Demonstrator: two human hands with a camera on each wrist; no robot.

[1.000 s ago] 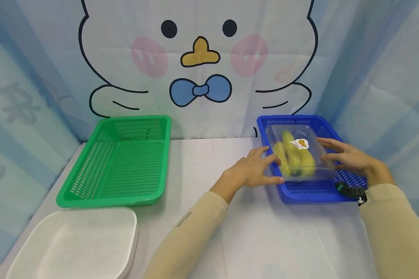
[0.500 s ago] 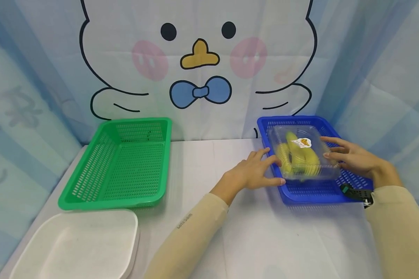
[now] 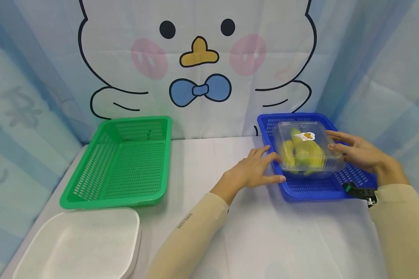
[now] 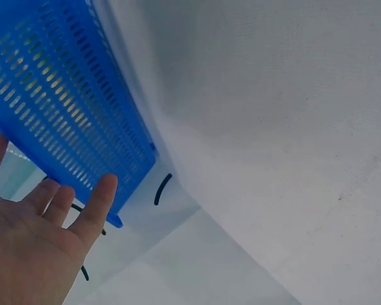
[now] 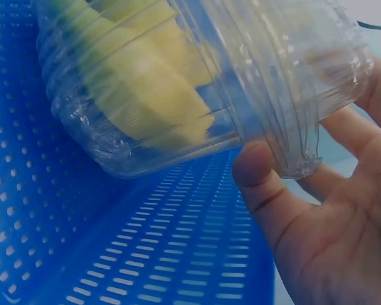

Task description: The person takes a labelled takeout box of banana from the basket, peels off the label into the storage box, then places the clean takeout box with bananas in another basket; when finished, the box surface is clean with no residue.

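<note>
Above the blue basket (image 3: 312,190), a clear box of bananas (image 3: 305,153) hangs tilted, its long axis running front to back. Right hand (image 3: 361,155) pinches its right edge, thumb and fingers curled; left hand (image 3: 253,172) rests open against the basket's left rim.

Your hands work at a blue perforated basket (image 3: 302,190) holding a clear ribbed box (image 3: 309,149) of yellow bananas (image 3: 300,155). Opposite sit a green perforated basket (image 3: 120,166) and a white tray (image 3: 77,246). Your sleeves (image 3: 192,236) are beige.
</note>
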